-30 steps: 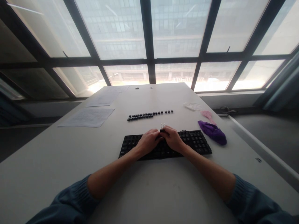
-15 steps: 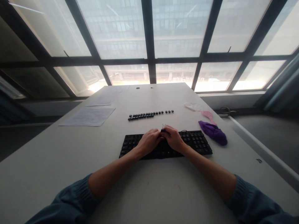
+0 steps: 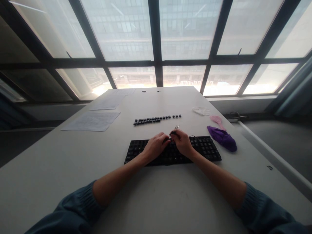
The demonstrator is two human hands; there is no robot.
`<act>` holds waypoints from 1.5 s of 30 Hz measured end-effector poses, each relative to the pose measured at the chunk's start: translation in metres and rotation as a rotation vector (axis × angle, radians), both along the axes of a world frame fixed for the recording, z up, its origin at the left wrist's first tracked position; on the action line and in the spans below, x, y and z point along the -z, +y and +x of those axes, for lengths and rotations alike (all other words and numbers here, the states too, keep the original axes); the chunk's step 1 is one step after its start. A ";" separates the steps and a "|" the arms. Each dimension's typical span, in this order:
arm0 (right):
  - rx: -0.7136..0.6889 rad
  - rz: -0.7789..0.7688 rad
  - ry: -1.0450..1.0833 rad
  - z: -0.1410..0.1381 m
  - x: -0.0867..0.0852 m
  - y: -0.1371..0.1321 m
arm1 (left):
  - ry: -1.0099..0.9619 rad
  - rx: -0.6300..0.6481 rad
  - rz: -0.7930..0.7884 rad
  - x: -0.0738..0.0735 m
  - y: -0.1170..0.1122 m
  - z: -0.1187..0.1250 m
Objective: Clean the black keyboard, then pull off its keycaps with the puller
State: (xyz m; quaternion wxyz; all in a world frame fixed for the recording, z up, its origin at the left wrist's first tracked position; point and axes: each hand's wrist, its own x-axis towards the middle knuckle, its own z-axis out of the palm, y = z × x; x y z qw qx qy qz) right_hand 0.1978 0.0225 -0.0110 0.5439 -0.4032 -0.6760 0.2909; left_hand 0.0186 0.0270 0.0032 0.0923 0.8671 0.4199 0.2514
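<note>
A black keyboard [image 3: 206,148] lies on the white table under both of my hands. My right hand [image 3: 183,143] is closed on a small dark tool with thin wire prongs, which looks like a keycap puller [image 3: 173,132]; its wires stick up past the fingers. Close beside it, my left hand [image 3: 156,144] rests over the keyboard's upper middle. Its fingers are curled together, and what they pinch, if anything, is hidden. Beyond the keyboard, loose black keycaps [image 3: 148,120] are laid out in two rows.
Right of the keyboard lie a purple cloth [image 3: 223,139], a pink brush-like item [image 3: 216,120] and a crumpled clear plastic bag [image 3: 201,111]. Sheets of paper [image 3: 91,121] lie on the left of the table [image 3: 97,152]. Large windows stand behind it.
My right hand has shifted slightly right and up, tilting the puller's wires toward the right. The fingers of my two hands have drawn a little apart. The keycap rows look the same.
</note>
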 end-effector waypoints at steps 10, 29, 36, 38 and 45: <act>0.014 0.025 -0.136 -0.003 0.000 -0.001 | -0.063 0.080 0.016 0.000 0.000 0.000; 0.114 -0.012 -0.096 -0.003 0.004 0.001 | -0.119 0.081 0.014 -0.002 -0.002 -0.001; 0.139 -0.034 -0.062 -0.002 0.003 0.001 | -0.070 0.135 0.087 -0.004 -0.002 0.000; 0.138 -0.036 -0.074 -0.002 0.004 0.001 | -0.060 0.124 0.100 -0.003 -0.002 0.001; 0.134 -0.030 -0.089 -0.004 -0.001 -0.001 | -0.039 0.125 0.150 -0.004 -0.004 0.001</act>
